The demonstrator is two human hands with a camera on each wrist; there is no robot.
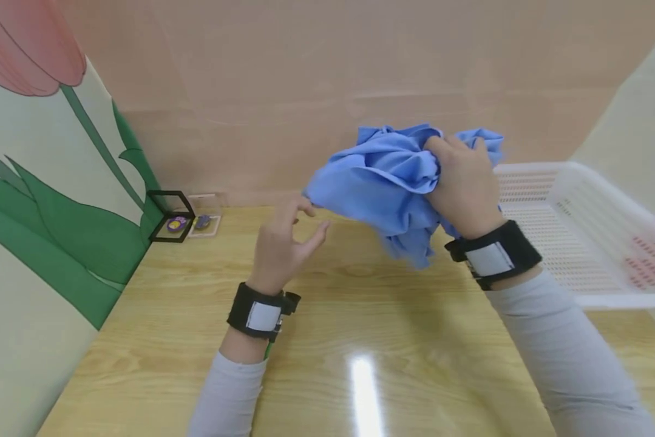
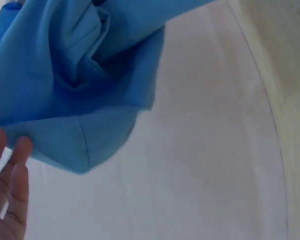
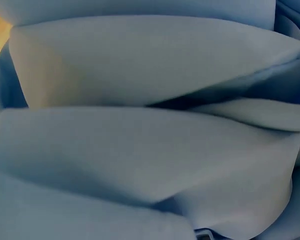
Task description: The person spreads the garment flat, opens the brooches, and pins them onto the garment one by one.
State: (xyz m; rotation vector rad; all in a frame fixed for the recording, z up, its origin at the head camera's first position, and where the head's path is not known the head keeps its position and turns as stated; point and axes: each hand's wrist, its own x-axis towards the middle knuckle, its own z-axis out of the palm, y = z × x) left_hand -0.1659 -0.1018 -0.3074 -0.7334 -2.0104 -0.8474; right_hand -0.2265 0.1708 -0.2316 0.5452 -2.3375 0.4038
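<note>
A crumpled blue cloth (image 1: 382, 176) hangs in the air above the wooden table, bunched in many folds. My right hand (image 1: 464, 182) grips it near its right end, fingers sunk into the fabric. At the cloth's left tip is my left hand (image 1: 283, 243), its thumb spread apart and its fingertips right at the edge. From the left wrist, the fingers (image 2: 19, 182) show loosely bent beside the lower border of the cloth (image 2: 65, 140), which has a stitched seam. Folds of the cloth (image 3: 140, 150) fill nearly the whole right wrist view and hide the right fingers there.
A white slotted plastic basket (image 1: 578, 243) stands to the right, partly behind the right forearm. At the table's back left are a black-framed case (image 1: 171, 224) and a clear case (image 1: 207, 224), each with a small object inside. Panels border the wooden table (image 1: 316, 352).
</note>
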